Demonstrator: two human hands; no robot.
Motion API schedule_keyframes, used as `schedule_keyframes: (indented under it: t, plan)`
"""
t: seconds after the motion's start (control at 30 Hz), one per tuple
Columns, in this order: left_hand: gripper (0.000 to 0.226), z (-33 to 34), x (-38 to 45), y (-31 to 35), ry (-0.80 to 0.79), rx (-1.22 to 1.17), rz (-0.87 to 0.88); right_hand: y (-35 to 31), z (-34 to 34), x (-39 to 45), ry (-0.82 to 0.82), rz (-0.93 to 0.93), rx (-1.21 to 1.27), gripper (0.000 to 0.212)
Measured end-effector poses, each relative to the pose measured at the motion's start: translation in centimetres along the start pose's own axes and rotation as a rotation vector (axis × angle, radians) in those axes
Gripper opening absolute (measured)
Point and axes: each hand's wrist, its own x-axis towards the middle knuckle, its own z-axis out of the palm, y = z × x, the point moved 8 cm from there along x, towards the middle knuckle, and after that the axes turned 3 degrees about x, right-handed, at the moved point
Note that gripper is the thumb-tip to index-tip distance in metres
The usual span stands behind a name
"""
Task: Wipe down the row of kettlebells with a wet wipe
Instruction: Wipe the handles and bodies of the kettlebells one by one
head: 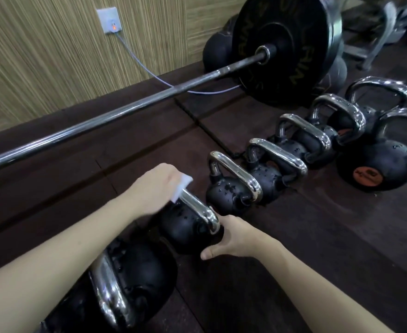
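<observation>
Landmark: the second kettlebell point(185, 227), counting from the person's end of the row, is serving as the reference for every place below.

Left hand: the left hand point(156, 188) is curling shut around the far end of that kettlebell's chrome handle point(197, 207), pinching the wet wipe point(180, 188) against the metal, presumably so the cloth is wrapping the bar as it rubs.

Wet wipe: the white wipe is sitting on the handle, mostly hidden under the fingers, with one corner peeking out on the side away from the person.

Right hand: the right hand point(233, 239) is lying half-open against the near right flank of the black ball, gripping nothing, thumb underneath; it is probably bracing the weight so that it is not rocking under the wiping.

Nearest kettlebell point(130, 280): it is standing just in front of the landmark, under the left forearm, with droplets glinting on its body.

Rest of the row point(269, 174): the other bells are trailing away beyond the landmark, touching or nearly so, their handles parallel; beads of water are showing on the closest ones.

Barbell point(125, 111): it is lying well to the left of the landmark, along the wall.

Progress: judging by position, the wiping is only beginning, with most of the row awaiting.
</observation>
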Motion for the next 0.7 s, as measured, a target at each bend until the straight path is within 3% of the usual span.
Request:
schedule_keyframes:
  t: [0.07,0.13,0.17,0.23,0.3,0.33,0.4,0.43,0.53,0.57,0.63,0.7]
  plan:
    - [0.03,-1.1,-0.7,5.2,0.017,0.115,0.176,-0.1,-0.1,-0.1,0.01,0.014,-0.025,0.102]
    - [0.032,1.1,-2.2,9.1,-0.034,0.267,0.344,-0.2,-0.4,-0.1,0.014,0.031,-0.026,0.069]
    - [0.036,2.2,-2.8,10.5,-0.054,0.319,0.385,-0.1,-0.5,-0.2,0.006,0.046,-0.018,0.054]
    - [0.039,2.6,-3.4,11.3,-0.024,0.32,0.404,0.1,-0.4,-0.4,-0.028,0.073,-0.007,0.049]
    - [0.041,1.7,-2.4,8.9,-0.017,0.153,0.332,-0.1,-0.5,-0.4,-0.012,0.054,0.0,0.055]
    - [0.041,1.4,-1.4,6.8,-0.034,0.099,0.248,-0.1,-0.4,-0.3,-0.014,0.034,-0.015,0.071]
    - [0.043,0.4,-0.2,3.1,-0.036,0.04,0.046,0.3,-0.1,0.0,-0.03,-0.004,-0.034,0.124]
    - [0.048,0.5,0.3,1.1,-0.068,-0.053,-0.076,0.4,0.0,0.1,-0.042,-0.012,-0.028,0.137]
    - [0.05,1.6,0.8,-3.2,-0.171,-0.428,-0.345,0.5,0.2,0.2,-0.068,-0.066,-0.004,0.135]
    - [0.049,1.6,1.0,-3.6,-0.185,-0.454,-0.376,0.4,0.1,0.2,-0.065,-0.073,-0.006,0.134]
    - [0.046,1.0,0.8,-1.8,-0.166,-0.276,-0.23,0.7,0.3,0.3,-0.055,-0.06,-0.004,0.133]
    - [0.045,0.8,-0.2,2.5,-0.065,0.08,0.104,0.8,0.2,0.3,-0.032,-0.045,-0.014,0.131]
